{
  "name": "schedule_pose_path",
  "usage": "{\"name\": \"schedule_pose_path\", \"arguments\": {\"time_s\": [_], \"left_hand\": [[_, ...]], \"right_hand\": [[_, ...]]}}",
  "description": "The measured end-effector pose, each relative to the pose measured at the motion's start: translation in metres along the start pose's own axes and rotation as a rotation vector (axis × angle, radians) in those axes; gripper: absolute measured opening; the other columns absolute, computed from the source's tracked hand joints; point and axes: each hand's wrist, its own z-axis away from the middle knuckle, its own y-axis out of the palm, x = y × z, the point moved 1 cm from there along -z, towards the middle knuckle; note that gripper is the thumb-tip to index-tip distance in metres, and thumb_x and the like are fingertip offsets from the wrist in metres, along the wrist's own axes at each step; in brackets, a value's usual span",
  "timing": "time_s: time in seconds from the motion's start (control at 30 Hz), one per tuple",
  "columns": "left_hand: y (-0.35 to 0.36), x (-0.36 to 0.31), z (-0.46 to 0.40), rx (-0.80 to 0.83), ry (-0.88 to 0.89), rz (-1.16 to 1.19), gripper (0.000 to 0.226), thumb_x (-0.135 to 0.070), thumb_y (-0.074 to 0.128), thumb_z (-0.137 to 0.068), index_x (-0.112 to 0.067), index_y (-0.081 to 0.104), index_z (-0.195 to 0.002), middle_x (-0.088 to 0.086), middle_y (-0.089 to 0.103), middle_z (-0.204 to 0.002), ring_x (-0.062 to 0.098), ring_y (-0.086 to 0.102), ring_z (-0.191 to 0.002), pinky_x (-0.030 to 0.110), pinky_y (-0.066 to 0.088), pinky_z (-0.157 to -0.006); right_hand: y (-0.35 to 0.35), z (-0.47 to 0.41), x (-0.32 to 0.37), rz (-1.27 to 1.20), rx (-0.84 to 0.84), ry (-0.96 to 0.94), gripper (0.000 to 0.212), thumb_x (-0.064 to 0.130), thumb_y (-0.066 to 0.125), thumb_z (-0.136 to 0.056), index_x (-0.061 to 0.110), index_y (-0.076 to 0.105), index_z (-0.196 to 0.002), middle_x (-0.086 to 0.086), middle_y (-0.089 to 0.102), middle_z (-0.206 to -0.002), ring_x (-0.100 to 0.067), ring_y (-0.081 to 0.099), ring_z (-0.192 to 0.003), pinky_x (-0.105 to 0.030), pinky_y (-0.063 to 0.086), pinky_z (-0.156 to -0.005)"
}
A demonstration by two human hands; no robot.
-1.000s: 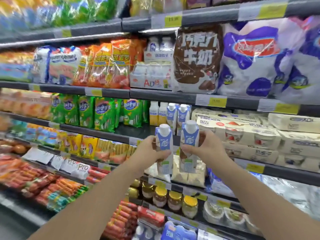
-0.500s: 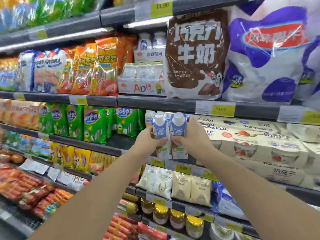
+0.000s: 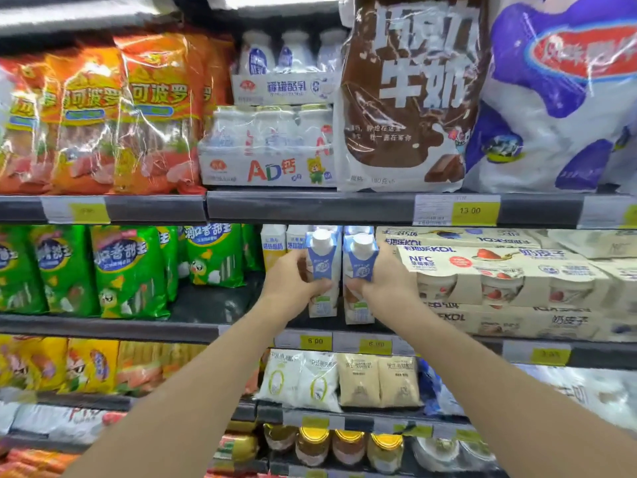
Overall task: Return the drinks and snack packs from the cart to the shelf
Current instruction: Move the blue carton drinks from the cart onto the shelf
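A: Two hands up at the shelf [image 3: 138, 328]?
B: Yes. Left hand [image 3: 293, 286] curled round one blue-and-white carton, the left carton [image 3: 322, 270]; right hand [image 3: 386, 282] curled round a second, the right carton [image 3: 358, 270]. Each grip wrapped on the lower half of its own carton, thumbs toward the middle.

A: Cartons apart or touching?
B: Side by side, upright, white caps on top, just about touching. Bases at or just above the shelf deck; cannot tell which. Both near the front edge, above two yellow price tags [image 3: 315, 340].

A: Behind them?
B: More cartons of the same kind farther back, at least two, plus two yellow-and-white cartons [image 3: 274, 243] to the left.

A: Neighbours on that level?
B: Green snack bags [image 3: 131, 267] to the left, at least five counted. Cream yogurt multipacks [image 3: 493, 267] stacked just beside the right hand.

A: Above?
B: Orange snack bags [image 3: 151, 112], two stacked trays of small white bottles [image 3: 272, 146], one brown chocolate-milk bag [image 3: 410, 94], one purple-and-white bag [image 3: 565, 91].

A: Below?
B: Four pouches [image 3: 339, 379], two white and two tan; three gold-lidded jars [image 3: 348, 445] lower still.
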Motion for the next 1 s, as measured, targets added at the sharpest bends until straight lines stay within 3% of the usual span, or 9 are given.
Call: {"name": "schedule_pose_path", "arguments": {"time_s": [0.1,0.17,0.23,0.4,0.53,0.77,1.0], "left_hand": [[0.000,0.014,-0.002,0.047,0.025,-0.088,0.038,-0.028,0.087,-0.068,-0.020,0.064,-0.097,-0.007,0.071,-0.091,0.012,0.066,-0.083,0.022,0.046,-0.064],[0.002,0.023,-0.004,0.064,0.037,-0.124,0.039,-0.031,0.088,-0.067,-0.019,0.065,-0.095,-0.006,0.071,-0.092,0.012,0.065,-0.083,0.021,0.045,-0.063],[0.003,0.028,-0.007,0.075,0.059,-0.126,0.038,-0.030,0.089,-0.067,-0.020,0.064,-0.093,-0.009,0.069,-0.088,0.005,0.062,-0.077,0.015,0.040,-0.057],[0.005,0.031,-0.011,0.100,0.110,-0.090,0.034,-0.026,0.088,-0.069,-0.022,0.061,-0.090,-0.013,0.064,-0.080,0.000,0.057,-0.071,0.012,0.035,-0.055],[0.005,0.034,-0.011,0.105,0.128,-0.067,0.036,-0.027,0.089,-0.068,-0.020,0.063,-0.092,-0.011,0.067,-0.083,0.004,0.062,-0.076,0.014,0.040,-0.058],[0.002,0.033,-0.009,0.123,0.146,-0.045,0.038,-0.023,0.088,-0.069,-0.015,0.064,-0.097,-0.010,0.068,-0.082,0.007,0.065,-0.077,0.018,0.048,-0.065],[0.003,0.031,-0.008,0.128,0.143,-0.046,0.037,-0.024,0.088,-0.069,-0.017,0.064,-0.096,-0.013,0.065,-0.080,-0.001,0.060,-0.073,0.014,0.044,-0.060]], "right_hand": [[0.010,0.009,0.001,-0.022,-0.053,0.022,0.053,0.020,0.083,-0.079,0.015,0.041,-0.111,0.011,0.052,-0.095,-0.013,0.051,-0.095,-0.021,0.038,-0.082],[0.021,0.012,0.000,-0.084,-0.094,0.081,0.057,0.022,0.086,-0.073,0.013,0.046,-0.113,0.004,0.060,-0.102,-0.018,0.060,-0.101,-0.035,0.050,-0.091],[0.028,0.017,0.001,-0.087,-0.130,0.085,0.056,0.027,0.083,-0.073,0.015,0.049,-0.116,-0.002,0.065,-0.106,-0.023,0.065,-0.100,-0.045,0.055,-0.088],[0.032,0.027,0.003,-0.027,-0.185,0.044,0.060,0.026,0.072,-0.083,0.002,0.042,-0.129,-0.015,0.056,-0.118,-0.030,0.058,-0.105,-0.043,0.051,-0.091],[0.035,0.019,0.002,-0.108,-0.211,0.136,0.060,0.030,0.077,-0.064,0.015,0.049,-0.114,-0.003,0.067,-0.105,-0.021,0.067,-0.095,-0.047,0.058,-0.087],[0.035,0.020,0.001,-0.082,-0.215,0.145,0.056,0.025,0.079,-0.077,0.017,0.043,-0.119,-0.006,0.060,-0.116,-0.023,0.063,-0.102,-0.044,0.055,-0.090],[0.032,0.018,0.000,-0.053,-0.191,0.156,0.055,0.024,0.078,-0.080,0.016,0.042,-0.121,-0.006,0.060,-0.116,-0.023,0.063,-0.102,-0.040,0.055,-0.087]]}}
